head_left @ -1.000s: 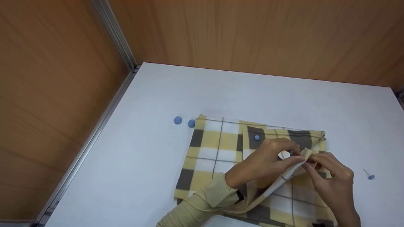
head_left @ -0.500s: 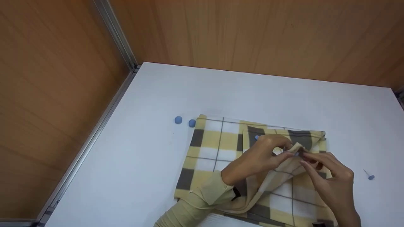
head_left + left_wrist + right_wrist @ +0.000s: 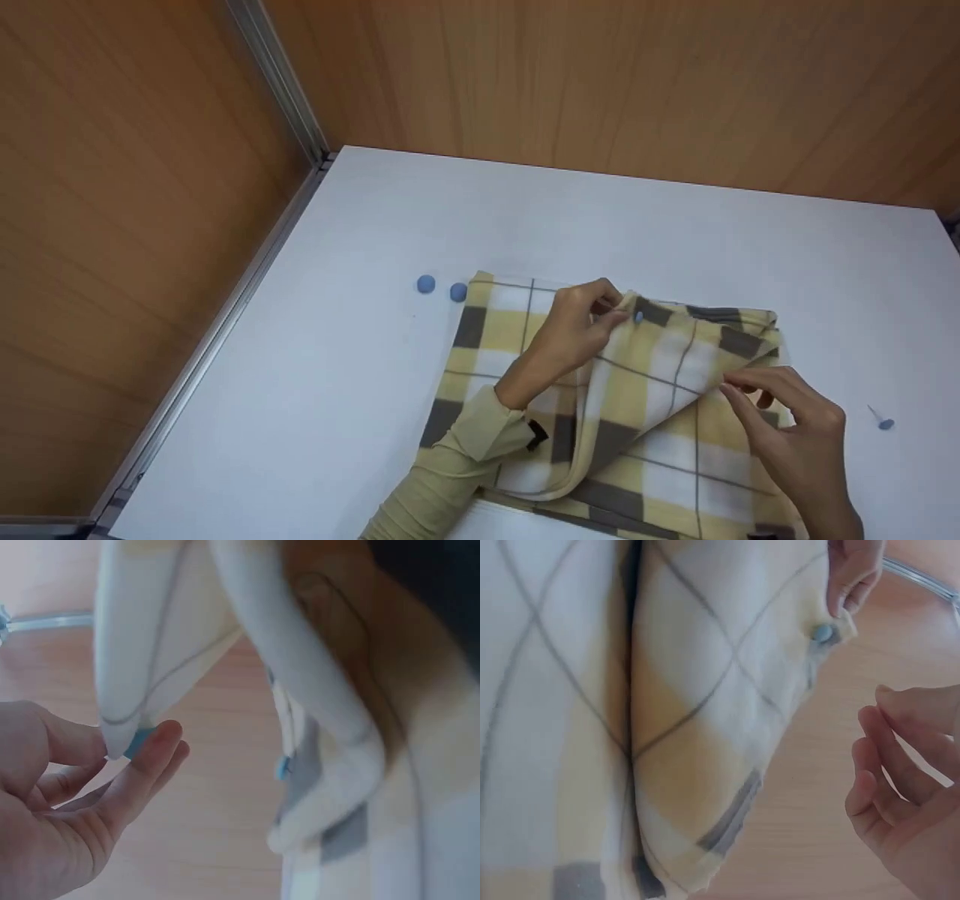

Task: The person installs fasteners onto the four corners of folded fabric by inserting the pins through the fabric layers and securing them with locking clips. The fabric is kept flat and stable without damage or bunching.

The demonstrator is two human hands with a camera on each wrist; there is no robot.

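A folded plaid cloth [image 3: 517, 337] in yellow, white and grey lies on the table. My left hand [image 3: 561, 341] pinches one corner of its upper layer and holds it raised, folded over toward the far left. A blue round-headed pin [image 3: 822, 632] sits in the cloth beside those fingertips. In the left wrist view, another blue pin head [image 3: 283, 767] shows on a lower layer. My right hand [image 3: 799, 431] hovers by the lifted edge at the right. Its thumb and index tips come close together with nothing seen between them, and the right wrist view shows it apart from the cloth.
Two blue round heads [image 3: 426, 283] lie on the white table [image 3: 300, 360], left of the cloth. A blue-headed pin [image 3: 885, 424] with a thin shaft lies to the right. Wood-grain panels [image 3: 600, 82] stand behind and at the left, joined by a metal rail.
My left hand has carried the cloth corner up and left, over the fold, showing the patterned outer side. My right hand, close to that corner before, has stayed put and is now apart from it.
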